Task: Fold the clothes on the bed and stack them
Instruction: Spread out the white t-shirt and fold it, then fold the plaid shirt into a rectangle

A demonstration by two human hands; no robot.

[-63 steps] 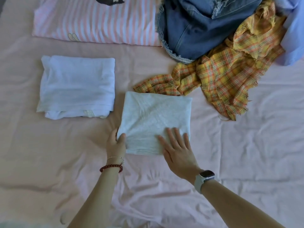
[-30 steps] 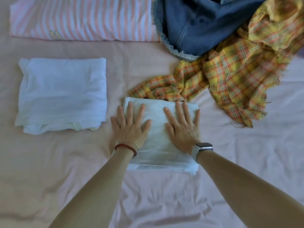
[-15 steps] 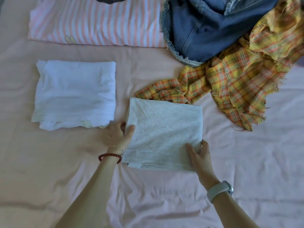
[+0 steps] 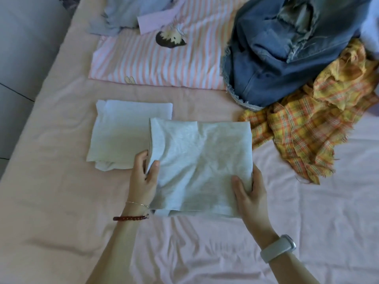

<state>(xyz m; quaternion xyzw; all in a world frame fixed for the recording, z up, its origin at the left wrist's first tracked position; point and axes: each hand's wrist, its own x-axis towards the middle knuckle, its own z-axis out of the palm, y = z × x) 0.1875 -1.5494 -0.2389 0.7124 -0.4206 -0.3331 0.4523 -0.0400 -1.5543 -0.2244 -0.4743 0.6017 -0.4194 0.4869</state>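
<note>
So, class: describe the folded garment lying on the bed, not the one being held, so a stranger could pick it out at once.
Start at the pink-and-white striped top spread across the far part of the pink bed. Just nearer than it lies a folded white garment, a neat rectangle. Unlike the folded grey garment overlapping its right edge, no hand holds it, and it is whiter.

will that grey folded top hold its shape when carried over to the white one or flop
Probably flops a bit: the grey top is thin knit, creased, and its left edge already curls up by the left hand. Gripped at both sides, with the right hand too, the fold should hold. It looks light, so it should land easily on the white top.
</note>
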